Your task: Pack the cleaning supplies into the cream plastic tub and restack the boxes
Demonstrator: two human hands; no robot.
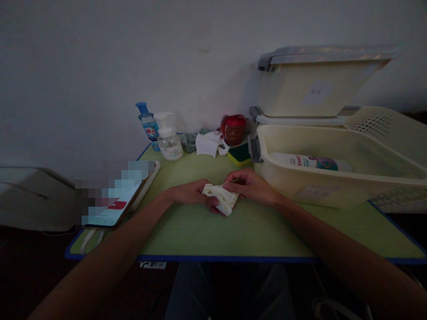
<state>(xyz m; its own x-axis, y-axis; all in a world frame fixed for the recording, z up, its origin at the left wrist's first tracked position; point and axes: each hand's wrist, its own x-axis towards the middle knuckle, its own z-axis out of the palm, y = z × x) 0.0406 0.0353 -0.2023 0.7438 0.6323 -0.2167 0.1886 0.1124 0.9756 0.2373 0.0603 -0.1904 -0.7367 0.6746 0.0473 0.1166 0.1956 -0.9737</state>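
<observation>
Okay, white bundle [224, 201], cloth-like, exact kind unclear: it's between both hands over the near-middle of the green tabletop [200, 242]; can't tell if it touches the surface. Left hand [196, 191] cups it from the side and below, fingers partly hidden underneath; right hand [255, 186] has its thumb and bent fingers closed narrow on the upper right edge. Main risk, judging by the loose, ruffled layers: they could slide apart or spring open if either grip slackens, or bunch up if the right fingers pull unevenly. Next, right elbow side: the open bin [308, 189] sits close to that hand, so a wide swing could knock its wall; the bottle [312, 162] lying inside might roll. Sponge [240, 155] is just beside the bin, easy to nudge. Over left, the tilted screen device [111, 218] is near the forearm, so an outward elbow could shove it. Pump bottle [171, 146] farther back, lower risk.
</observation>
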